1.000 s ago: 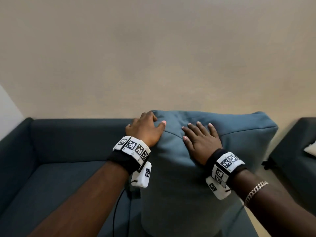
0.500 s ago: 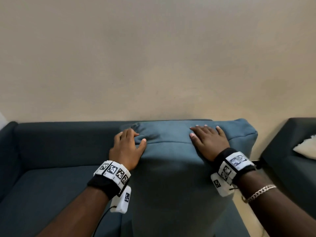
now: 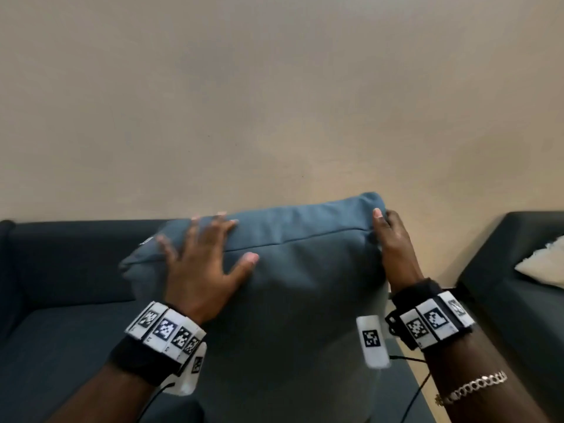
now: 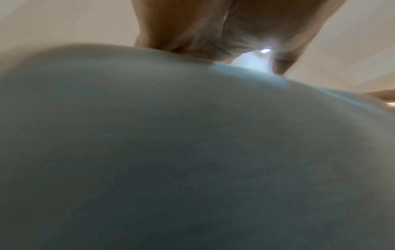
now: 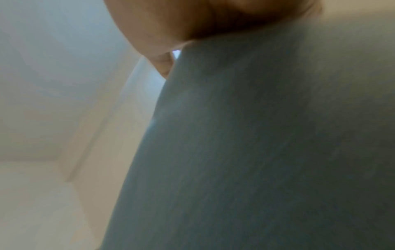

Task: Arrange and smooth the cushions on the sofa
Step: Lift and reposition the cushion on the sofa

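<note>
We see a large blue cushion (image 3: 293, 294) standing upright on the dark sofa (image 3: 61, 337), its top edge leaning toward the sofa's backrest and the beige wall (image 3: 274, 102) at twelve o'clock. It fills the middle of the head view, from the centre down to six o'clock.

Our left hand (image 3: 204, 267) lies flat on the cushion's front face near its upper left corner, at about ten o'clock from the cushion's middle. Its fingers (image 3: 224, 222) are spread wide and straight, reaching over the seam onto the top panel, and the thumb points toward three o'clock. The hand is slightly blurred. In the left wrist view the palm (image 4: 213, 33) rests on the blue fabric (image 4: 192, 152), which fills most of that picture.

Our right hand (image 3: 396, 248) holds the cushion's upper right corner, at about two o'clock from its middle. The thumb lies along the front edge, pointing toward twelve o'clock, and the fingers wrap behind the corner, so they grip it. The right wrist view shows that hand (image 5: 192, 22) against the cushion's side (image 5: 256, 152), blurred.

At three o'clock stands a second dark seat (image 3: 512, 300) bearing a pale cushion (image 3: 543, 264). A chain bracelet (image 3: 473, 389) circles the right forearm.
</note>
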Demonstrator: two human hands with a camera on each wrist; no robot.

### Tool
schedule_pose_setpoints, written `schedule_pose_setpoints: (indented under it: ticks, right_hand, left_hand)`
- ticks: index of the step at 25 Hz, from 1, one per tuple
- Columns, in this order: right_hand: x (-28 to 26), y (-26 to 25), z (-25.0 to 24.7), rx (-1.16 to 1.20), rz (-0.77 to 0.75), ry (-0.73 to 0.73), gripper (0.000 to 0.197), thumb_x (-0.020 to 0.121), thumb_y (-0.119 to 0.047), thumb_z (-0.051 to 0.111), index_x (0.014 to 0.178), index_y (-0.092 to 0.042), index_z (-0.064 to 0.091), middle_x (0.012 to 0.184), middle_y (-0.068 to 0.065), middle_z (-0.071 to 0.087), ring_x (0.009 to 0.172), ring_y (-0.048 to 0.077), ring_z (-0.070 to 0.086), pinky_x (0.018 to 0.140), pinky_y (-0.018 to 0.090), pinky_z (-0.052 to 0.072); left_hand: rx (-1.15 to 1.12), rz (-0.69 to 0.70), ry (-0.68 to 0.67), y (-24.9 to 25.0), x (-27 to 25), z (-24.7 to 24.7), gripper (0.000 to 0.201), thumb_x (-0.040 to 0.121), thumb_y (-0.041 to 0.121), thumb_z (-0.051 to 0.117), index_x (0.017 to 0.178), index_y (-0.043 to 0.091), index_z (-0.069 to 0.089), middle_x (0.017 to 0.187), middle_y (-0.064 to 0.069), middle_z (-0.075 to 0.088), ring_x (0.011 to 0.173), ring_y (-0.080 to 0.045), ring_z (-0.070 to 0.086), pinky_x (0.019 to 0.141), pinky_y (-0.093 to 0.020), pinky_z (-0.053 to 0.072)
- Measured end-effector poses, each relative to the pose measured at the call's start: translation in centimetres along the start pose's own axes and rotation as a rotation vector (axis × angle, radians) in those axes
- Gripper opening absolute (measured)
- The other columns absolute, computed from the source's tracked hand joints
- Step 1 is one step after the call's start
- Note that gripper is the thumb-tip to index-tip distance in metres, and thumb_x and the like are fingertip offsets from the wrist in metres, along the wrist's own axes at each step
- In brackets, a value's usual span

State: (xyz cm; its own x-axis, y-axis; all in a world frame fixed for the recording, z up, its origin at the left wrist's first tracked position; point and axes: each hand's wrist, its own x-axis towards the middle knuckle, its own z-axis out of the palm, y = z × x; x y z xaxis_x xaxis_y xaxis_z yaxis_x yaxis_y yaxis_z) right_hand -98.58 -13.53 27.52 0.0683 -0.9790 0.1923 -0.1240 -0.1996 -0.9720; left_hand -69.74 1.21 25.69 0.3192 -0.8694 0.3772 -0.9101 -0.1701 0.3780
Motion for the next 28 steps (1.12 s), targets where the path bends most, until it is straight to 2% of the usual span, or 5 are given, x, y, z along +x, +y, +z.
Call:
schedule_pose_setpoints:
  ticks: [4,10,18,24,28]
  right_hand:
    - [-0.8,3.2,0.4,0.288,0.115,-0.289,0.048,0.104,-0.055,0.041,0.119,-0.018,0.067,0.121,0.003,0.075,0.112,0.02,0.071,0.087,0.03,0.055]
    - [-6.6,21.3,4.2,-0.196,0.213,-0.353,0.073,0.061,-0.083,0.076,0.103,-0.024,0.07,0.102,-0.001,0.076,0.103,0.023,0.071,0.088,0.039,0.057]
    - [-6.1,11.5,10.8,-0.099,-0.135,-0.058,0.032,0.085,-0.043,0.074,0.068,-0.021,0.058,0.057,-0.007,0.055,0.058,0.012,0.048,0.058,0.037,0.043]
    - [-6.9,4.0,16.6,-0.169,-0.32,-0.155,0.029,0.085,-0.028,0.082,0.069,-0.014,0.062,0.062,-0.009,0.059,0.06,0.008,0.052,0.058,0.026,0.042]
    - [-8.6,10.4,20.0,-0.593,-0.188,-0.36,0.028,0.087,-0.046,0.077,0.074,-0.026,0.062,0.076,-0.008,0.067,0.082,0.021,0.066,0.076,0.037,0.049]
  left_hand:
    - [0.075,0.142,-0.024,5.1,1.5,-0.2,0.118,0.058,0.105,0.04,0.156,0.043,0.023,0.163,0.017,0.031,0.154,-0.013,0.025,0.125,-0.063,0.002]
    - [-0.034,-0.038,0.165,-0.6,1.7,1.1,0.058,0.066,0.078,0.075,0.098,0.033,0.06,0.095,0.011,0.07,0.102,-0.02,0.065,0.1,-0.046,0.043]
    - [-0.484,-0.26,0.743,-8.0,2.1,-4.2,0.042,0.082,0.042,0.078,0.077,0.013,0.048,0.064,-0.002,0.055,0.06,-0.017,0.045,0.058,-0.034,0.04]
    - [-0.637,-0.428,0.993,-17.0,-2.3,-5.8,0.017,0.084,0.032,0.076,0.09,0.023,0.063,0.079,0.019,0.066,0.075,0.002,0.058,0.075,-0.022,0.048]
    - [-0.587,-0.739,0.594,-22.4,-10.9,1.7,0.059,0.09,0.044,0.073,0.139,0.017,0.054,0.136,-0.003,0.059,0.13,-0.025,0.055,0.103,-0.032,0.041]
